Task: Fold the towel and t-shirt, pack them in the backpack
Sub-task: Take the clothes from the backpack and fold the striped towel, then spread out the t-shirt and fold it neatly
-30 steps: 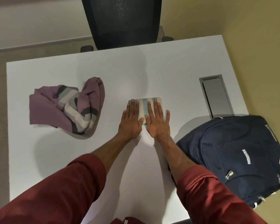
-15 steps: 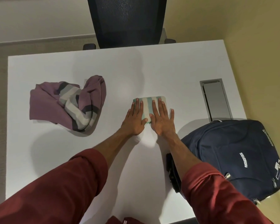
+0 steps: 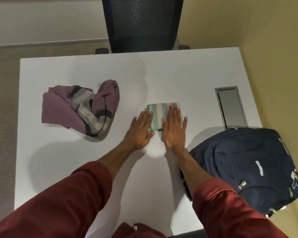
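Note:
A small folded towel [image 3: 157,113] with green and white stripes lies in the middle of the white table [image 3: 170,74]. My right hand [image 3: 174,129] rests flat on its right half, fingers spread. My left hand [image 3: 140,132] lies flat at its left edge, with only the fingertips on the cloth. A crumpled purple t-shirt [image 3: 79,108] with grey and dark stripes lies unfolded at the left of the table. A navy backpack [image 3: 253,164] lies on the table's right front corner, its zips looking shut.
A dark mesh office chair [image 3: 141,23] stands behind the table's far edge. A grey cable hatch [image 3: 230,107] is set into the table at the right. A yellow wall runs along the right side.
My left hand has slid left off most of the towel, and my right hand has shifted onto the towel's right half. The camera view has shifted slightly.

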Demonstrator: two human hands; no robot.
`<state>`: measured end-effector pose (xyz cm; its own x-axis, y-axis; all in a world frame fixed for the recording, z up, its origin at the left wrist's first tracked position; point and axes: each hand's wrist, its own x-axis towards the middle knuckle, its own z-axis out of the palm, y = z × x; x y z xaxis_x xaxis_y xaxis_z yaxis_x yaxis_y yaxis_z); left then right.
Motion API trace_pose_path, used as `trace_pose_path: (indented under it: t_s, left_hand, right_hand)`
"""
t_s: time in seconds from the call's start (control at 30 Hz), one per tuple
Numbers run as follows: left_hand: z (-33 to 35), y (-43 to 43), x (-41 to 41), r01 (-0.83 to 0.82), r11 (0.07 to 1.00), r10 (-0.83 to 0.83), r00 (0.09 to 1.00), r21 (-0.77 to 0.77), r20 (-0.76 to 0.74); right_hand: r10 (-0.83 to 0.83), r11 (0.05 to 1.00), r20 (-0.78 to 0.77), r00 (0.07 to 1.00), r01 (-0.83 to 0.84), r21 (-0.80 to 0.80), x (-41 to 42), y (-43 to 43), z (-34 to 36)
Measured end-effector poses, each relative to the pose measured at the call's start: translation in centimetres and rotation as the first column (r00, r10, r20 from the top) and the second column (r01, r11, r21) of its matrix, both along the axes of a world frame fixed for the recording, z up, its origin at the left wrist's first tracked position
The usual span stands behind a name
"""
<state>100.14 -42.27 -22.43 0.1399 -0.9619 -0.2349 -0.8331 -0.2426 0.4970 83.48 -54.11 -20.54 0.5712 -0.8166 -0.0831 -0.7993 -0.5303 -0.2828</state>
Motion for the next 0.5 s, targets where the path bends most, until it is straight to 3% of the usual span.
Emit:
trace_pose_path:
  t_s: [0.1,0.2,0.33,0.43,0.5]
  left_hand:
    - [1.0,3.2,0.7,-0.008,0.998,0.007,1.0,-0.063,-0.018]
    - [2.8,6.0,1.7,-0.027,0.986,0.042,0.995,-0.166,0.088]
    - [4.5,9.3,4.3,-0.189,0.953,0.245,0.941,-0.238,0.233]
    - [4.9,11.6,6.8,-0.418,0.894,0.447,0.841,-0.158,0.305]
    - [4.7,13.1,8.3,-0.495,0.867,0.488,0.815,-0.063,0.313]
  right_hand:
    - [0.05,0.999,-0.036,0.998,-0.051,-0.017,0.1,2.8,-0.6]
    - [0.087,0.995,-0.058,0.995,-0.089,-0.036,0.8,6.0,-0.7]
    - [0.139,0.99,-0.003,0.99,-0.139,0.0,2.3,10.6,0.4]
    - [0.218,0.976,-0.006,0.976,-0.218,0.009,3.5,13.3,0.8]
    - [0.271,0.962,-0.02,0.962,-0.271,0.019,4.1,14.6,0.9]
